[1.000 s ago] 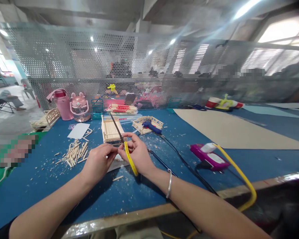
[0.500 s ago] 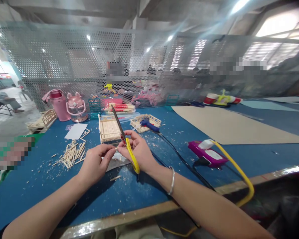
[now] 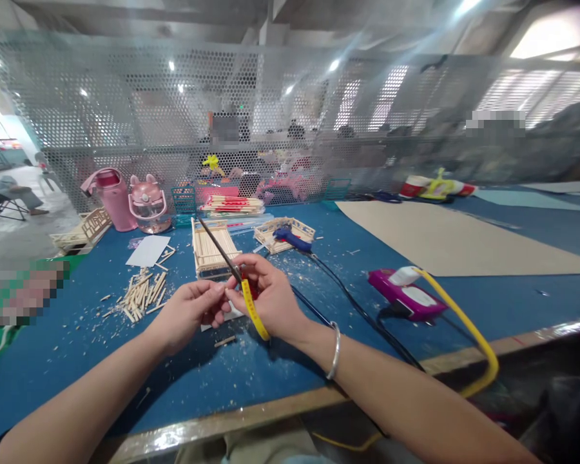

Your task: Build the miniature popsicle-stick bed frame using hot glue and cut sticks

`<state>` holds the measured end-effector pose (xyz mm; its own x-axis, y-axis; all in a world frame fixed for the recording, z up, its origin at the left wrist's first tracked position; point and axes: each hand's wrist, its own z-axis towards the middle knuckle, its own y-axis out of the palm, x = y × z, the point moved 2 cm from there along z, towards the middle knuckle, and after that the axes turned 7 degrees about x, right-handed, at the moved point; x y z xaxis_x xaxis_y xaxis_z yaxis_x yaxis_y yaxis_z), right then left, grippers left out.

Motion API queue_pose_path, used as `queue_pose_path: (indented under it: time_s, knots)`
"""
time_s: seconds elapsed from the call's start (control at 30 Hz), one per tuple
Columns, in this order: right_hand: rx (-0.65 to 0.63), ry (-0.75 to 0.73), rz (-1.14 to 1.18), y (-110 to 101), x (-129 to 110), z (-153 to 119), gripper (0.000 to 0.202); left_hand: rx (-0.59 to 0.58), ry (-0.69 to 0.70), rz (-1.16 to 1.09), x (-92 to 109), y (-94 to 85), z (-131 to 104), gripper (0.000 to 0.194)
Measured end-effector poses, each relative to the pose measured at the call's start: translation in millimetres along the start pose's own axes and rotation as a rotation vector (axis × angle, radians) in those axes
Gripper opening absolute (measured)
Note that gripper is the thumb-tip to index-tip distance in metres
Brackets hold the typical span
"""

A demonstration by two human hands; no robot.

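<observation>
My right hand (image 3: 270,293) is closed round a yellow-handled tool (image 3: 254,309) with a long, thin dark blade slanting up and to the left. A bit of red shows between the fingers; I cannot make out the tool's exact kind. My left hand (image 3: 191,312) meets the right fingertips, its thumb and forefinger pinched on something too small to name. Beyond the hands lies a small stick-built frame (image 3: 216,248) with a slatted floor. A pale sheet (image 3: 232,314) is partly hidden beneath the hands. One short stick piece (image 3: 225,341) rests just in front.
Cut sticks (image 3: 142,293) are piled at left near a white card (image 3: 148,251). A blue glue gun (image 3: 292,238) rests on another stick-built piece (image 3: 265,233). Its cable runs past a purple power block (image 3: 406,295). Pink bottles (image 3: 116,203) and bundled sticks (image 3: 234,205) stand behind.
The tool's blade has tipped lower and further left. My left hand has turned slightly, its lower fingers now showing beneath the thumb.
</observation>
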<state>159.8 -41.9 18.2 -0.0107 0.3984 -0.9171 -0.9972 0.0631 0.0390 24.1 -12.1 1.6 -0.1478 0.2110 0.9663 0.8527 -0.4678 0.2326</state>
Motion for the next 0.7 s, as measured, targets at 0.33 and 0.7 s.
queue_pose_path:
  time_s: [0.33, 0.7]
  knots:
    - [-0.011, -0.116, -0.299, -7.4, -1.9, 1.6, 0.037, 0.185, 0.164, -0.237, 10.4, -2.3, 0.8, 0.033]
    - [-0.160, -0.376, -0.735, -3.6, -1.4, -0.9, 0.068, 0.300, 0.373, -0.155, 7.3, -14.9, 6.6, 0.032]
